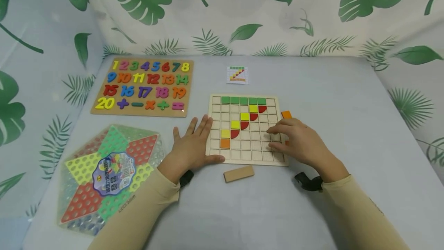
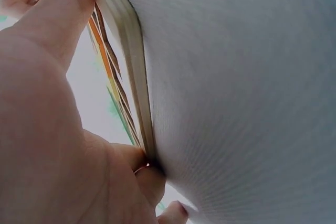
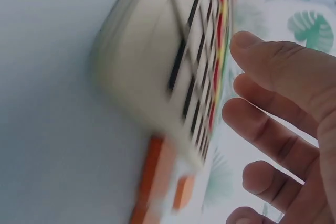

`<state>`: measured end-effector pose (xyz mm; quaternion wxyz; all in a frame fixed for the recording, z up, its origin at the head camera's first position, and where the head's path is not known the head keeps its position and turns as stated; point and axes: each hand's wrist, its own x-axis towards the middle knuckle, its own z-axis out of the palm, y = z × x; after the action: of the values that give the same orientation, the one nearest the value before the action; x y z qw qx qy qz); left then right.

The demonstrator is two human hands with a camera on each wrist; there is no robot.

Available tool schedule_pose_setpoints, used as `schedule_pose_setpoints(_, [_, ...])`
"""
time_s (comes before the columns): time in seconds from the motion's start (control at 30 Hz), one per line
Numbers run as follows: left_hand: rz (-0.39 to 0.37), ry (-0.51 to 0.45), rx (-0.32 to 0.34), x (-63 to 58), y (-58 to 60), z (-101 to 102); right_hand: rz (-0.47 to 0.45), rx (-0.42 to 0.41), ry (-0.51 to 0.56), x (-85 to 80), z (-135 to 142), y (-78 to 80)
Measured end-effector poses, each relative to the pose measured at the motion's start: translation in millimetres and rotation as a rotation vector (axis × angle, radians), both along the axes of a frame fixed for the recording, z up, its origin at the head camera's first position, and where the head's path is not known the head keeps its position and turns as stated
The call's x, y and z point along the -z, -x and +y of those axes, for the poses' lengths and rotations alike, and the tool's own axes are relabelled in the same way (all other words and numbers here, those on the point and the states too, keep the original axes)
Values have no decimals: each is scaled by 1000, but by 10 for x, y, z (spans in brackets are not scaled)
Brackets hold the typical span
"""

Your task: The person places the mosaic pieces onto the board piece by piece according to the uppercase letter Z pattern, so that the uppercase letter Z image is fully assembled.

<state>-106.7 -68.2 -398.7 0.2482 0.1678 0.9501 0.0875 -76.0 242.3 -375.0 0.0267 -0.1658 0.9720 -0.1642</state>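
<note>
A wooden grid board (image 1: 247, 154) lies flat on the table. Its top row bears several green tiles (image 1: 244, 100), with a diagonal of yellow squares (image 1: 244, 116) and red quarter-round tiles (image 1: 244, 125) below, then one orange square (image 1: 225, 143). My left hand (image 1: 189, 146) is spread along the board's left edge, its thumb at the near corner and fingertips against the side. Over the board's right edge hovers my right hand (image 1: 303, 142), fingers loosely bent and apart from the thumb, nothing between them. Loose orange tiles (image 3: 157, 169) lie beside that edge, partly hidden by the hand in the head view.
Behind the board is a small pattern card (image 1: 237, 75). A number puzzle board (image 1: 138, 111) lies at the back left, a wrapped hexagonal Chinese checkers board (image 1: 114, 173) at the near left. A plain wooden block (image 1: 239, 174) rests just in front of the grid board.
</note>
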Motion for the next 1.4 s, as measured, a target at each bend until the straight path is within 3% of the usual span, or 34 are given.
schedule_pose_setpoints(0.3, [2, -13, -2, 3, -13, 3, -36, 111, -43, 94, 457, -248])
schedule_pose_setpoints(0.6, [5, -7, -6, -21, -11, -19, 31, 115, -41, 124, 660, -344])
schedule_pose_setpoints(1.1, [-1, -18, -5, -25, -12, -9, 65, 114, -43, 107, 666, -324])
schedule_pose_setpoints(1.4, [9, -25, 1, -34, -10, -6, 45, 73, 12, 38, 231, -153])
